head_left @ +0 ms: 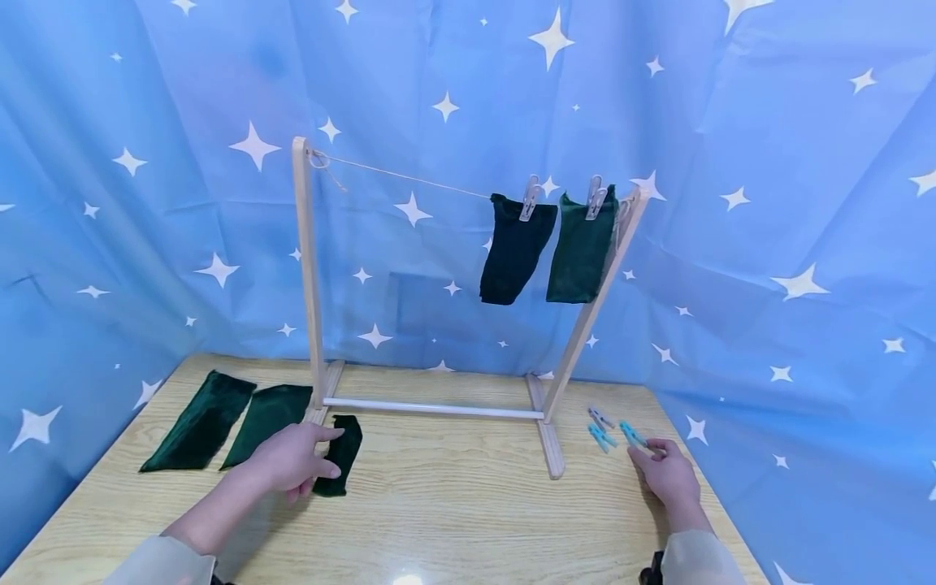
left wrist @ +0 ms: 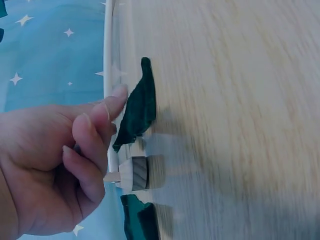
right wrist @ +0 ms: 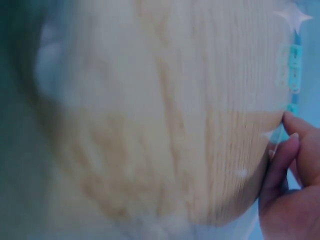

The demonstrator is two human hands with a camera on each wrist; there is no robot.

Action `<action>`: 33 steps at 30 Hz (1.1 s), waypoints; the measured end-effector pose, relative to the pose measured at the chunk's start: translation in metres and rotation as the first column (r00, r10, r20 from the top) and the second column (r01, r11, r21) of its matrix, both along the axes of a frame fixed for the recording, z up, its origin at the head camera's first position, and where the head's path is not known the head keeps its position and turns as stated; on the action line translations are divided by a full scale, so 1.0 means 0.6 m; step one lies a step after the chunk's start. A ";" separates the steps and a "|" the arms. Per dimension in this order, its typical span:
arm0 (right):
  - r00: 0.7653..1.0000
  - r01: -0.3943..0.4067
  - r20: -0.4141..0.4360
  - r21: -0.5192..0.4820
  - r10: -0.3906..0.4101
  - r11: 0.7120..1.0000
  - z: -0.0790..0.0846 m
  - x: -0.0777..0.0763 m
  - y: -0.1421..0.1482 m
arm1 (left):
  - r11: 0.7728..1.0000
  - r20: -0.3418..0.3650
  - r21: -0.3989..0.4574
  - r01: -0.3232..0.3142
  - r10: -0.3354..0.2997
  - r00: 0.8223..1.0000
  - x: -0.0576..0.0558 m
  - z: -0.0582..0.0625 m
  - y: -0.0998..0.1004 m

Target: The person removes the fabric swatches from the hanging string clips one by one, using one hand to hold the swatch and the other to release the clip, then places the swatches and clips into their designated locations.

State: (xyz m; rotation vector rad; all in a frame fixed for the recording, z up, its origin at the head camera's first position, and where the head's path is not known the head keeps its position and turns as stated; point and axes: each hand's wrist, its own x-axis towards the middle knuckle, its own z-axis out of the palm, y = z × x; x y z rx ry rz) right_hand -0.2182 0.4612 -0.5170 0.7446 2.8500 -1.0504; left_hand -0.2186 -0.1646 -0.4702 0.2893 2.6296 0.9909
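the cloth lies left of centre, low in the head frame, its long axis running up the frame and leaning right. the left hand is far nearer: thumb and forefinger spread over the cloth, not pinching; whether they touch, i cannot tell. the right hand, lower right, pinches a clip. no container shows.

Left hand masks part of the small dark-green cloth, right hand hides one turquoise clothespin's near end!
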 end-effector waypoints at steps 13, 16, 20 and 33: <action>0.988 -0.007 -0.150 -0.287 -0.038 0.958 0.027 0.033 0.017 | 0.962 -0.131 0.217 0.166 -0.140 0.981 -0.009 0.012 0.019; 0.976 -0.007 -0.210 -0.275 -0.054 0.961 0.055 0.040 0.005 | 0.956 -0.212 0.221 0.195 -0.148 0.966 -0.011 0.016 0.025; 0.955 -0.025 -0.293 -0.238 -0.047 0.971 0.097 0.048 -0.015 | 0.949 -0.261 0.248 0.197 -0.130 0.957 -0.011 0.026 0.031; 0.867 -0.255 -0.461 -0.089 0.188 0.963 0.272 0.040 -0.117 | 0.935 -0.339 0.305 0.180 -0.070 0.938 -0.018 0.092 0.049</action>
